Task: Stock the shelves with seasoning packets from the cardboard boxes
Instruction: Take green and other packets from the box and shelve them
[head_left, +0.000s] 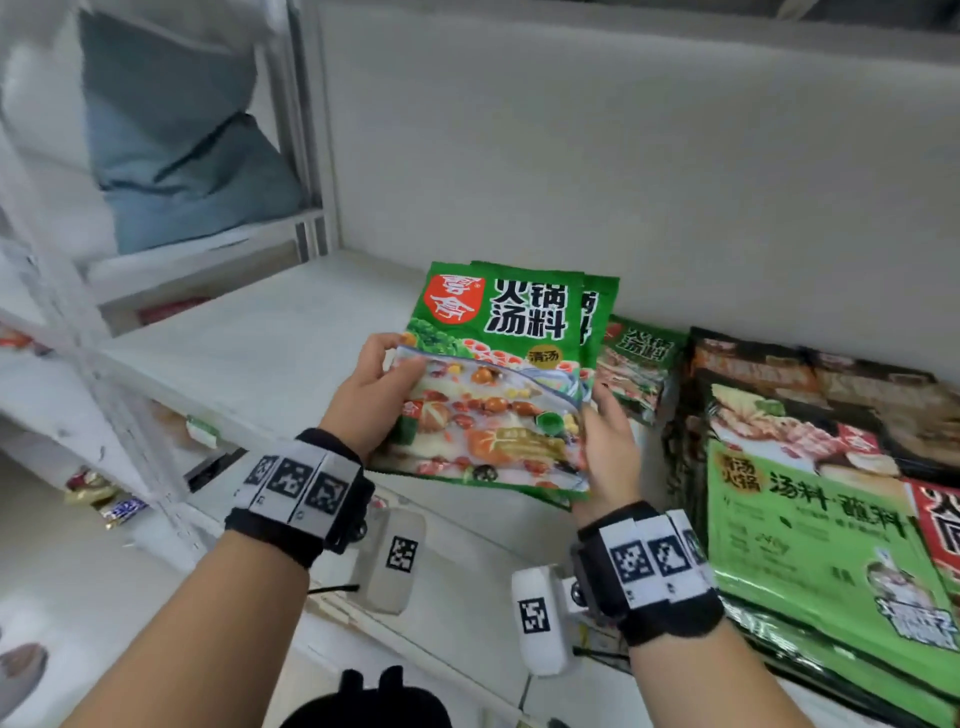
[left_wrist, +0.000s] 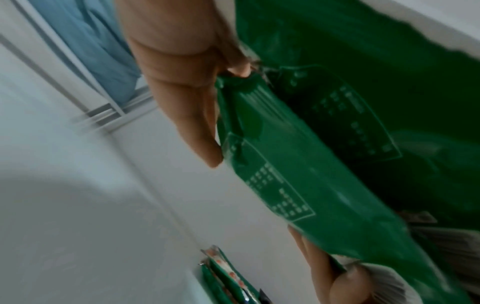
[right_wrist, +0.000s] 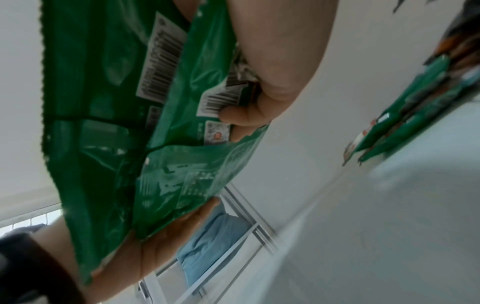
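I hold a small stack of green seasoning packets (head_left: 493, 374) in the air above the white shelf (head_left: 270, 332), not touching it, in front of the shelf's back wall. My left hand (head_left: 371, 395) grips the stack's left edge, thumb on the printed front and fingers (left_wrist: 205, 127) curled behind it. My right hand (head_left: 608, 447) grips the lower right corner, palm under the stack and fingers (right_wrist: 244, 117) bent onto the green backs beside the barcodes. At least two packets are in the stack; the rear one sticks out to the right of the front one.

Just right of the stack, another green packet (head_left: 636, 358) of the same kind lies on the shelf near the back wall. Further right, larger dark and green packets (head_left: 810, 525) lie in overlapping piles toward the shelf's right end and front edge. In the next bay to the left, beyond the upright post, sits a blue cushion (head_left: 187, 176).
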